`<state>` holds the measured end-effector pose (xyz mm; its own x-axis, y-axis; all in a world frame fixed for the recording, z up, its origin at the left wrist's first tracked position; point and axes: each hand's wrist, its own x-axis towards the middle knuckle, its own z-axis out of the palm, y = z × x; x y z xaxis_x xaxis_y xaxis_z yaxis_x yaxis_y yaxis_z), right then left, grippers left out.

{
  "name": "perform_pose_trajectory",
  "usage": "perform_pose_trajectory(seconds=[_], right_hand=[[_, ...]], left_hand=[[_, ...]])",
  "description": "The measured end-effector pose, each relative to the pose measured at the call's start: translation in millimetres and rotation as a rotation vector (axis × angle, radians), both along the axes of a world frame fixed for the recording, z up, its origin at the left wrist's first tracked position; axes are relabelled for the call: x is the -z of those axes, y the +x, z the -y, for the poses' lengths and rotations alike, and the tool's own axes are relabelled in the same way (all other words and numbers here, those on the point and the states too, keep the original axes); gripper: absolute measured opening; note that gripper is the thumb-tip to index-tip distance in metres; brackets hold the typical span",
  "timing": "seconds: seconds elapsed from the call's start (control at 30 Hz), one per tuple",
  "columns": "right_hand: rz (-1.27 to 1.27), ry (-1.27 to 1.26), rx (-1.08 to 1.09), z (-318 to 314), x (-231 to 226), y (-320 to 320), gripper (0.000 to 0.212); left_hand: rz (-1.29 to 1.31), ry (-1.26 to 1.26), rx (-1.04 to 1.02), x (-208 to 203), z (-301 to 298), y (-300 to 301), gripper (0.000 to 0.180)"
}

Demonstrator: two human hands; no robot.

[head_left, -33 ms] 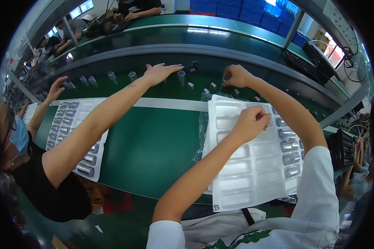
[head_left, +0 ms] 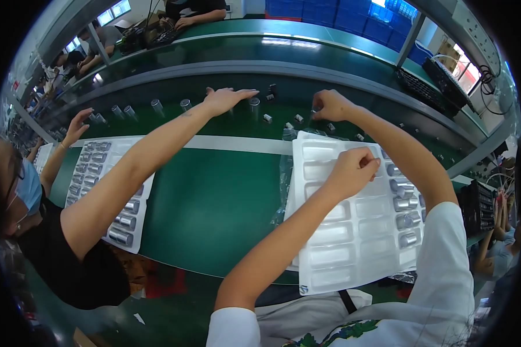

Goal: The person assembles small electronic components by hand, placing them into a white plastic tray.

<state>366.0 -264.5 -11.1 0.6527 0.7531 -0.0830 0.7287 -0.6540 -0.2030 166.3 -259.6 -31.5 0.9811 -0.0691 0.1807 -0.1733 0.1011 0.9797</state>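
Above the white tray (head_left: 329, 255), the left hand (head_left: 358, 168) curls its fingers inward, and past the tray's far edge the right hand (head_left: 329, 107) bends its fingers down; I cannot tell whether either grips anything. Silver cylinders (head_left: 408, 220) lie along the tray's right side, small parts (head_left: 298, 118) beyond its far edge.

White pocketed tray (head_left: 330, 256) w/ silver cyls. (head_left: 408, 220) (on their sides) at R

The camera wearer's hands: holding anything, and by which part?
Right hand: at the top of a small blurred piece, hold unclear. Left hand: nothing visibly held.
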Motion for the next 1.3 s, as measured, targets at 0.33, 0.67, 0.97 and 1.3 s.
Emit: perform_pose_trajectory(seconds=[0.33, 0.67, 0.97, 1.3], right_hand=[[0.154, -0.028, -0.381, -74.5, -9.6, -41.2, 0.043], [-0.154, -0.07, -0.421, -133.9, 19.6, -37.8, 0.045], [-0.526, 0.277, -0.171, -70.8, -67.3, -30.8, 0.04], [-0.544, 0.584, 0.097, 145.8, -102.1, -67.6, 0.031]], left_hand=[[0.016, -0.052, 0.026, -2.3, -12.6, 2.4, 0.019], [-0.035, -0.353, -0.011, 3.0, -6.3, 5.2, 0.012], [0.011, -0.059, -0.031, 22.2, -11.3, 14.3, 0.025], [0.178, 0.696, -0.166, -1.2, 21.2, 8.6, 0.065]])
